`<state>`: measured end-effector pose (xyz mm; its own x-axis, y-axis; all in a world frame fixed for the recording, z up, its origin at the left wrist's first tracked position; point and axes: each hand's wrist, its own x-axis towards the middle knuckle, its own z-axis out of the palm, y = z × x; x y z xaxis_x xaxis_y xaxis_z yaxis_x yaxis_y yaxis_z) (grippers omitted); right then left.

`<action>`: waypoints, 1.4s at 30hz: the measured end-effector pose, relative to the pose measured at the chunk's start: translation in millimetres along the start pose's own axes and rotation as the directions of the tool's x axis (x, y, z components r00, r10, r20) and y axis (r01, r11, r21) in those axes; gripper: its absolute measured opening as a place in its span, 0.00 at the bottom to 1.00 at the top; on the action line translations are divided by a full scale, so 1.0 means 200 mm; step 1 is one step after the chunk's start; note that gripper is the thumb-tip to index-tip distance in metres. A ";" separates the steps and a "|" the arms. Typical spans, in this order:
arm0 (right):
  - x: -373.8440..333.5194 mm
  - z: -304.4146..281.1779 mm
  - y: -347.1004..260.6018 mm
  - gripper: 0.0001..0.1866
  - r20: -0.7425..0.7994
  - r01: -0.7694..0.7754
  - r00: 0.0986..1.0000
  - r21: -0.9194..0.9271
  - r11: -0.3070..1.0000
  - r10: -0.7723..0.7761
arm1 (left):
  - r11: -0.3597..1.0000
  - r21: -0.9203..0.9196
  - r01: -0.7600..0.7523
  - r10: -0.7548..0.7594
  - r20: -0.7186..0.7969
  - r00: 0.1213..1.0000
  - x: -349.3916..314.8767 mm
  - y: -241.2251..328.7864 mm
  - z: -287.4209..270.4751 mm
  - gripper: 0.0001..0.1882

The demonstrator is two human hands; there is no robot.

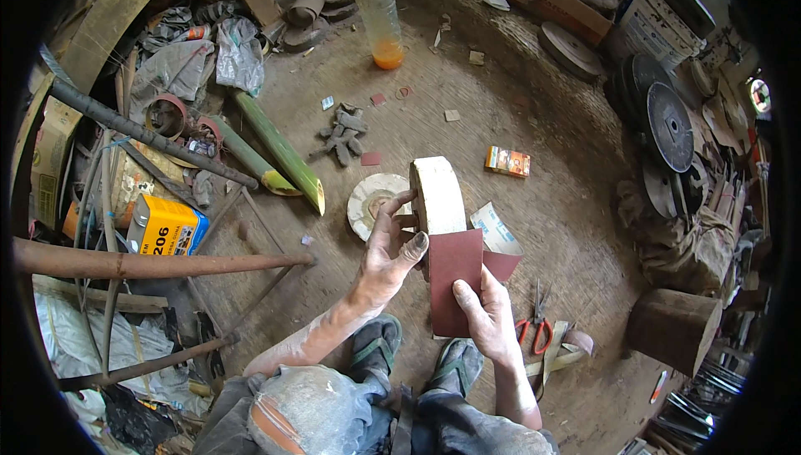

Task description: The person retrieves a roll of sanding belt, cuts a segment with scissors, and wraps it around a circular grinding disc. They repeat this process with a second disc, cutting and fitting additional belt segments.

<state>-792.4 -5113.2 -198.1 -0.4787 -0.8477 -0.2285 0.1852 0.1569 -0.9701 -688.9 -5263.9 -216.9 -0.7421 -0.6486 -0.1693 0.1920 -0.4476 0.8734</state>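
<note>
A thick white-rimmed wheel (444, 198) stands on edge in front of me. My left hand (388, 250) is at its left face, fingers curled against the wheel, thumb by the upper corner of a dark red sandpaper sheet (453, 284). My right hand (486, 309) pinches that sheet, thumb on top, fingers underneath. The sheet overlaps the wheel's near end and hides it. Beyond the right hand, a curled sandpaper piece (498, 230) shows its pale printed back. A flat round whitish disc (374, 204) lies on the floor behind my left hand.
Red-handled scissors (536, 321) lie right of my right hand, near a small orange box (507, 161). A bottle of orange liquid (382, 25) stands farther off. Left are green stalks (279, 150), a yellow-blue can (167, 228) and a rusty pipe (150, 265); right, a wooden block (674, 330).
</note>
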 end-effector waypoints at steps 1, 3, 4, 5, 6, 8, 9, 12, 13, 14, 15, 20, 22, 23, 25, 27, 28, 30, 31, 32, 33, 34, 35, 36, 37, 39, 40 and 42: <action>0.00 0.00 0.00 0.22 -0.002 -0.005 1.000 -0.022 1.000 0.005 | 1.000 0.020 0.002 -0.002 -0.004 1.000 0.00 0.00 0.00 0.38; 0.00 0.00 -0.01 0.22 -0.008 -0.007 1.000 -0.067 0.998 0.006 | 1.000 0.025 -0.006 0.006 -0.007 1.000 0.00 -0.01 0.00 0.38; 0.00 0.00 -0.02 0.22 -0.007 -0.009 1.000 -0.066 0.998 0.009 | 0.999 0.036 -0.003 0.003 -0.009 1.000 0.00 -0.01 0.00 0.38; 0.01 0.00 -0.02 0.21 -0.007 -0.003 1.000 -0.065 0.998 0.003 | 0.999 0.048 0.000 0.000 -0.010 1.000 0.00 -0.01 0.00 0.38; 0.01 0.00 -0.02 0.21 -0.007 0.003 1.000 -0.065 0.998 -0.004 | 0.999 0.046 0.001 0.000 -0.012 1.000 0.00 0.00 0.00 0.38; 0.01 0.00 -0.02 0.21 -0.017 0.000 1.000 -0.064 0.998 -0.001 | 0.999 0.050 0.003 -0.002 -0.011 1.000 -0.01 0.01 0.00 0.39; 0.01 0.00 -0.02 0.21 -0.015 -0.005 1.000 -0.066 0.998 0.004 | 0.999 0.046 0.002 -0.002 -0.012 1.000 -0.01 0.01 0.01 0.39; 0.01 0.01 -0.01 0.20 -0.021 -0.017 1.000 -0.056 0.998 0.015 | 0.999 -0.043 0.016 -0.018 -0.056 0.998 -0.01 0.02 0.02 0.41; 0.01 0.02 0.00 0.20 -0.023 -0.026 0.999 -0.054 0.998 0.025 | 0.999 0.037 -0.012 0.014 -0.049 0.999 -0.01 0.03 0.02 0.41; 0.01 0.02 0.01 0.20 -0.031 -0.031 0.999 -0.049 0.998 0.029 | 0.994 0.102 -0.048 0.052 -0.041 0.998 -0.01 0.03 0.02 0.42; 0.01 0.02 0.01 0.20 -0.038 -0.035 0.999 -0.044 0.998 0.033 | 0.983 0.165 -0.084 0.091 -0.031 0.995 0.00 0.03 0.02 0.42; 0.04 -0.02 0.02 0.13 -0.134 0.079 0.988 -0.024 0.997 -0.081 | 0.983 0.180 -0.035 0.051 -0.082 0.995 0.00 0.03 0.01 0.43; 0.07 -0.06 0.01 0.17 -0.149 0.162 0.978 0.092 0.982 -0.148 | 0.989 0.145 0.011 0.000 -0.079 0.997 -0.01 0.03 0.02 0.43; 0.08 -0.08 0.00 0.18 -0.140 0.135 0.982 0.068 0.989 -0.124 | 0.992 0.124 0.024 -0.016 -0.071 0.997 -0.01 0.02 0.02 0.44; 0.12 -0.11 -0.02 0.19 -0.086 0.106 0.991 0.101 0.989 -0.098 | 0.993 0.109 0.049 -0.043 -0.059 0.997 -0.01 0.01 0.03 0.44; 0.15 -0.14 -0.03 0.18 -0.041 0.071 0.997 0.009 0.997 -0.071 | 0.991 0.127 0.052 -0.046 -0.048 0.998 0.00 0.01 0.03 0.45; 0.16 -0.15 -0.04 0.18 -0.020 0.033 0.999 -0.029 0.999 -0.034 | 0.990 0.125 0.068 -0.062 -0.050 0.997 0.00 0.00 0.04 0.45; 0.18 -0.16 -0.05 0.18 0.006 0.071 0.997 0.043 0.997 -0.071 | 0.988 0.135 0.070 -0.064 -0.044 0.997 0.00 0.00 0.04 0.45; 0.19 -0.16 -0.05 0.18 0.025 0.079 0.996 0.059 0.995 -0.080 | 0.989 0.125 0.079 -0.074 -0.047 0.996 -0.01 0.00 0.04 0.45; 0.19 -0.17 -0.05 0.18 0.046 0.064 0.997 0.081 0.995 -0.068 | 0.987 0.135 0.082 -0.078 -0.038 0.996 -0.01 0.00 0.04 0.44; 0.20 -0.17 -0.05 0.18 0.058 0.086 0.994 0.075 0.993 -0.090 | 0.987 0.134 0.087 -0.083 -0.034 0.996 -0.01 0.00 0.04 0.44; 0.20 -0.17 -0.06 0.18 0.073 0.086 0.993 0.076 0.993 -0.092 | 0.987 0.134 0.091 -0.088 -0.029 0.996 -0.01 0.00 0.04 0.44; 0.20 -0.18 -0.06 0.17 0.080 0.064 0.994 0.083 0.995 -0.070 | 0.986 0.139 0.094 -0.091 -0.026 0.995 -0.01 0.00 0.04 0.44; 0.20 -0.18 -0.06 0.17 0.088 0.077 0.993 0.078 0.994 -0.084 | 0.985 0.143 0.096 -0.094 -0.023 0.995 -0.01 0.00 0.04 0.44; 0.20 -0.18 -0.06 0.17 0.087 0.066 0.994 0.080 0.995 -0.073 | 0.984 0.141 0.111 -0.107 -0.033 0.994 -0.01 0.00 0.04 0.44; 0.20 -0.19 -0.06 0.17 0.086 0.056 0.994 0.063 0.996 -0.061 | 0.985 0.147 0.094 -0.092 -0.017 0.996 -0.01 0.00 0.04 0.44; 0.20 -0.19 -0.07 0.17 0.086 0.056 0.995 0.046 0.997 -0.060 | 0.985 0.147 0.091 -0.090 -0.015 0.996 -0.01 0.00 0.05 0.44; 0.20 -0.19 -0.07 0.17 0.090 0.056 0.994 0.034 0.998 -0.058 | 0.983 0.157 0.095 -0.093 -0.019 0.995 0.00 0.00 0.05 0.44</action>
<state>-846.4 -5130.8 -196.8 -0.4098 -0.8975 -0.1632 0.1874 0.0922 -0.9779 -694.4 -5257.4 -212.4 -0.7442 -0.6158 -0.2589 0.0172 -0.4051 0.9141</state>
